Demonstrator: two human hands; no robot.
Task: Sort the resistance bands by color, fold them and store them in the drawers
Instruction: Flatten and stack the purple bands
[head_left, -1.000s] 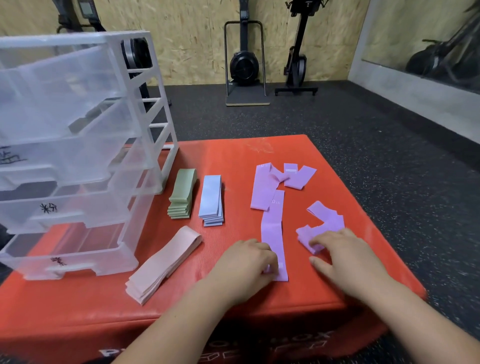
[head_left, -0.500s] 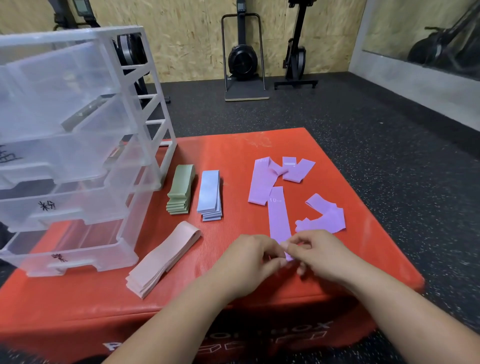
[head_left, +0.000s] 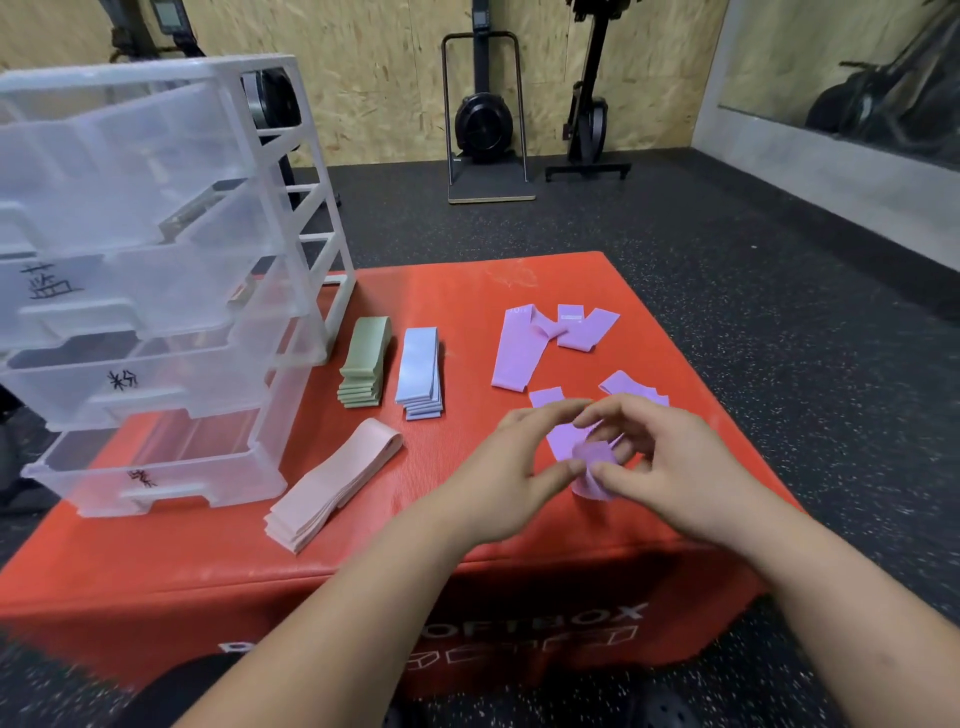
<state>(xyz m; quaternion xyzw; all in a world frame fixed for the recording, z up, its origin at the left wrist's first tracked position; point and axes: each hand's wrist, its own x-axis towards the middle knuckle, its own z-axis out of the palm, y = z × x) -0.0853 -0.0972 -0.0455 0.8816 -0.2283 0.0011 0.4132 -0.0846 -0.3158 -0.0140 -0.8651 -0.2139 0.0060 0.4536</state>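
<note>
The left hand and right hand pinch a curled purple band at lower centre-right of the frame, over the red box, where a slipping grip could let it spring open among the unfolded purple bands beyond.

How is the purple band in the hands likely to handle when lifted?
Likely floppy: the purple band curls and sags between the left hand and right hand. Probably light, since fingertip pinches hold it.
</note>
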